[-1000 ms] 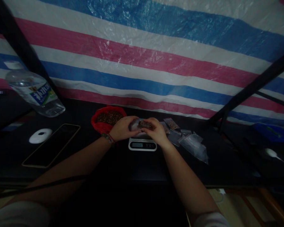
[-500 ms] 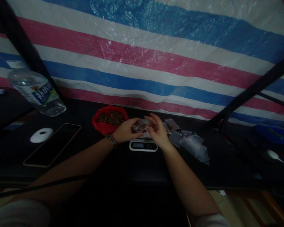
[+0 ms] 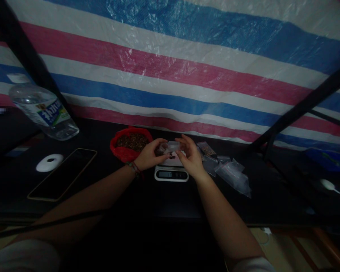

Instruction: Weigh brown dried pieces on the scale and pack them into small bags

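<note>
A small clear bag (image 3: 172,146) is held just above the scale (image 3: 171,173), pinched between the left hand (image 3: 150,155) and the right hand (image 3: 190,158). Left of the scale sits a red bag of dark pieces (image 3: 130,143); right of it lie empty clear bags (image 3: 229,172) on the dark worktop (image 3: 130,196).

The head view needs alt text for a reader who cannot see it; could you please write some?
Both hands, left hand and right hand, hold a small clear bag above a digital scale on a dark table. A red bag of brown bits sits left, clear bags right, a phone and water bottle far left.
</note>
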{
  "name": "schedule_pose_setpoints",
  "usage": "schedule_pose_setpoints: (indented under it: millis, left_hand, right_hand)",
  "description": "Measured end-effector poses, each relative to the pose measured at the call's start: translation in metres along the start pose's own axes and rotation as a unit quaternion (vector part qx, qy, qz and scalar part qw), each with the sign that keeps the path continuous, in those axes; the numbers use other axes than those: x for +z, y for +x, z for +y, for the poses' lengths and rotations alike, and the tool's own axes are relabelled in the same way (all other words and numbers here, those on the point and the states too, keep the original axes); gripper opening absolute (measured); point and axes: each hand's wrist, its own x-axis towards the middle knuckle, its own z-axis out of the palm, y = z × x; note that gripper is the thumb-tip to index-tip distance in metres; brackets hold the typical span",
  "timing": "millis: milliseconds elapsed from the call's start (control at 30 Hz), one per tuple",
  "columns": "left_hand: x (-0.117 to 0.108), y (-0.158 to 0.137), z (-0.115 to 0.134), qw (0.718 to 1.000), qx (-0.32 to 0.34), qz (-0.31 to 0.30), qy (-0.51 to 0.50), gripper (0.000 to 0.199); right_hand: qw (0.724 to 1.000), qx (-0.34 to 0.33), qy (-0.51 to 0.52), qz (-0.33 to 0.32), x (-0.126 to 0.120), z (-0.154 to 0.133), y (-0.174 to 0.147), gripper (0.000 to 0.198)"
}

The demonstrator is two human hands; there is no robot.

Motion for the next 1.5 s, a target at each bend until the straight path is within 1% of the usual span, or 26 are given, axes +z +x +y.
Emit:
schedule_pose_setpoints:
  millis: [67, 200, 267, 333, 433, 500, 567, 633, 700, 767, 833, 867, 900, 967, 1033, 1100, 1200, 1300, 1400, 1500]
  left_hand:
    - [0.0, 0.001, -0.002, 1.0, 0.0, 0.007, -0.013, 0.052]
    - [0.001, 0.002, -0.005, 1.0, 0.0, 0.011, -0.016, 0.05]
    - [0.001, 0.002, -0.004, 1.0, -0.008, 0.012, -0.013, 0.05]
    - [0.0, 0.002, -0.004, 1.0, -0.016, 0.012, -0.01, 0.051]
    - [0.0, 0.003, -0.004, 1.0, -0.017, 0.017, -0.002, 0.05]
    - [-0.001, 0.003, -0.005, 1.0, -0.018, 0.021, -0.001, 0.05]
    - [0.0, 0.004, -0.008, 0.999, -0.022, 0.026, -0.003, 0.05]
    - [0.0, 0.004, -0.011, 0.999, -0.026, 0.031, -0.005, 0.05]
    - [-0.001, 0.004, -0.014, 0.999, -0.03, 0.036, -0.004, 0.05]
    - [-0.001, 0.004, -0.016, 0.999, -0.034, 0.041, -0.002, 0.05]
    - [-0.002, 0.005, -0.016, 0.998, -0.039, 0.049, -0.001, 0.05]
    - [-0.002, 0.005, -0.015, 0.998, -0.04, 0.052, 0.0, 0.05]
    - [-0.002, 0.005, -0.015, 0.998, -0.041, 0.054, 0.0, 0.05]
    - [-0.002, 0.005, -0.015, 0.998, -0.038, 0.056, -0.004, 0.049]
    - [-0.002, 0.005, -0.015, 0.998, -0.032, 0.056, -0.011, 0.048]
    - [-0.002, 0.005, -0.017, 0.998, -0.027, 0.054, -0.016, 0.049]
    - [-0.001, 0.004, -0.019, 0.998, -0.024, 0.047, -0.016, 0.05]
    - [0.0, 0.004, -0.02, 0.999, -0.024, 0.043, -0.022, 0.05]
    - [0.0, 0.004, -0.021, 0.998, -0.029, 0.041, -0.026, 0.049]
    - [0.0, 0.004, -0.021, 0.998, -0.036, 0.041, -0.023, 0.048]
  right_hand:
    - [1.0, 0.001, -0.019, -0.009, -0.002, 0.001, 0.001, 0.057]
    - [0.99, -0.024, -0.116, -0.07, -0.006, -0.002, 0.004, 0.054]
    - [0.985, -0.028, -0.152, -0.081, -0.008, -0.002, 0.005, 0.055]
    - [0.983, -0.017, -0.173, -0.063, -0.01, 0.001, 0.007, 0.054]
    - [0.98, 0.007, -0.197, -0.004, -0.012, 0.013, 0.01, 0.047]
    - [0.977, 0.037, -0.209, 0.036, -0.013, 0.024, 0.011, 0.043]
    - [0.971, 0.073, -0.221, 0.049, -0.014, 0.035, 0.011, 0.039]
    - [0.966, 0.09, -0.238, 0.034, -0.014, 0.043, 0.011, 0.038]
    - [0.962, 0.075, -0.26, 0.023, -0.014, 0.044, 0.01, 0.041]
    - [0.958, 0.041, -0.279, 0.051, -0.013, 0.037, 0.009, 0.043]
    - [0.956, 0.002, -0.28, 0.083, -0.012, 0.026, 0.008, 0.035]
    - [0.959, -0.016, -0.271, 0.079, -0.011, 0.019, 0.007, 0.028]
    - [0.964, -0.031, -0.259, 0.057, -0.01, 0.013, 0.006, 0.023]
    - [0.969, -0.055, -0.238, -0.021, -0.005, 0.003, 0.005, 0.025]
    - [0.964, -0.063, -0.241, -0.091, 0.002, -0.002, 0.003, 0.032]
    - [0.953, -0.057, -0.266, -0.136, 0.009, -0.002, 0.001, 0.038]
    - [0.928, -0.027, -0.328, -0.176, 0.019, -0.001, -0.001, 0.04]
    - [0.906, 0.004, -0.375, -0.195, 0.024, -0.002, -0.002, 0.038]
    - [0.896, 0.012, -0.388, -0.215, 0.025, -0.004, 0.0, 0.034]
    - [0.894, 0.013, -0.383, -0.233, 0.021, -0.005, 0.002, 0.027]
